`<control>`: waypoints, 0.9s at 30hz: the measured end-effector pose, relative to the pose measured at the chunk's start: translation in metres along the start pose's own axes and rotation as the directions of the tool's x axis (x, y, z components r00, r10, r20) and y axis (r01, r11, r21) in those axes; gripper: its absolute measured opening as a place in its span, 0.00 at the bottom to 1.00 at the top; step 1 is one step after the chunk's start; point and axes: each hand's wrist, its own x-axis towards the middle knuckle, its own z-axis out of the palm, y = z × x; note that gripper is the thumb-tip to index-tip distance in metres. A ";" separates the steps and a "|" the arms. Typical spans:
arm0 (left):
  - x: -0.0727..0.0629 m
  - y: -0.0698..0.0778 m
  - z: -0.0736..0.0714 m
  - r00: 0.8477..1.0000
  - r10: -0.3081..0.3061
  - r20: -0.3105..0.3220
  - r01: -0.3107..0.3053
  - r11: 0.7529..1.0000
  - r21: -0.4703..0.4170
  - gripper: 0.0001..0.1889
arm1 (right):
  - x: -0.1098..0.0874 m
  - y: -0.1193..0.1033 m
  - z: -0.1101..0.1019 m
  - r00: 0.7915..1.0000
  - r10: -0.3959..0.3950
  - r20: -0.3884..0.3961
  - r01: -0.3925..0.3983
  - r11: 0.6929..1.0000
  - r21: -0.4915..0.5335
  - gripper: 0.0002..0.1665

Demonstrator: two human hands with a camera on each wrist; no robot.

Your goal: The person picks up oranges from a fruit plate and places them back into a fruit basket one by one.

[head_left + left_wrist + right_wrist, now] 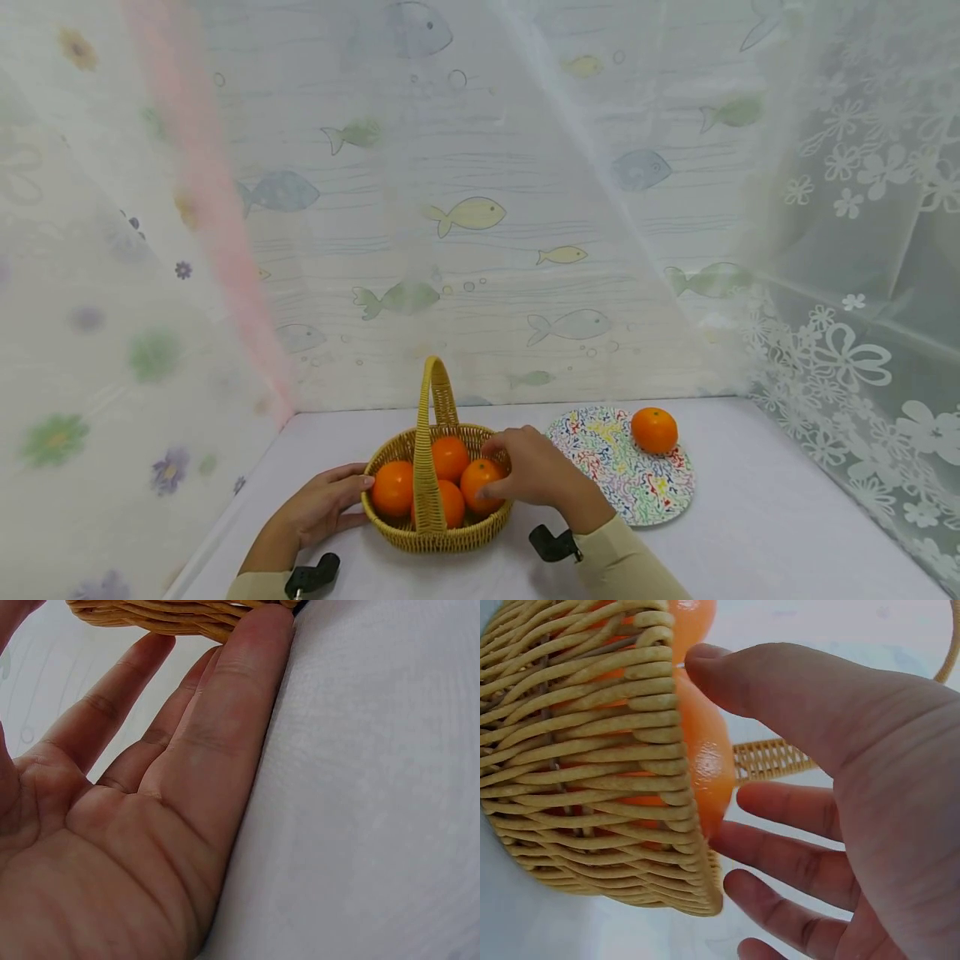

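Observation:
A yellow wicker basket (450,543) with a tall handle stands on the table, several oranges (393,489) inside it. My left hand (327,502) rests against the basket's left side, thumb at the rim; in the left wrist view its fingers reach out fairly straight to touch the wicker. Over the right rim, my right hand (536,471) holds the rightmost orange (480,482) between thumb and fingers. That orange (703,754) sits low in the basket in the right wrist view, with the thumb at one edge and a fingertip at the other.
To the right lies a round, multicoloured speckled mat (600,467), with a single orange (654,431) near its far right edge. A white cloth (757,517) covers the table. Sheer curtains with fish and flowers hang behind and at both sides.

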 end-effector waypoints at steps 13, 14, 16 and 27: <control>-0.001 0.001 0.000 1.000 -0.008 -0.012 0.008 1.000 -0.006 0.37 | -0.005 0.010 -0.013 0.996 -0.043 -0.078 0.040 0.998 -0.038 0.31; -0.002 0.001 0.000 1.000 -0.007 -0.015 0.007 1.000 -0.005 0.38 | -0.006 0.011 -0.014 0.996 -0.042 -0.084 0.039 0.998 -0.039 0.31; -0.003 0.001 0.000 1.000 -0.011 -0.020 0.011 1.000 -0.004 0.38 | -0.006 0.013 -0.016 0.995 -0.033 -0.097 0.028 0.998 -0.058 0.30; 0.000 0.001 0.000 1.000 -0.007 -0.008 0.007 1.000 -0.008 0.38 | -0.018 0.026 -0.036 0.968 0.028 -0.250 -0.058 0.992 -0.112 0.18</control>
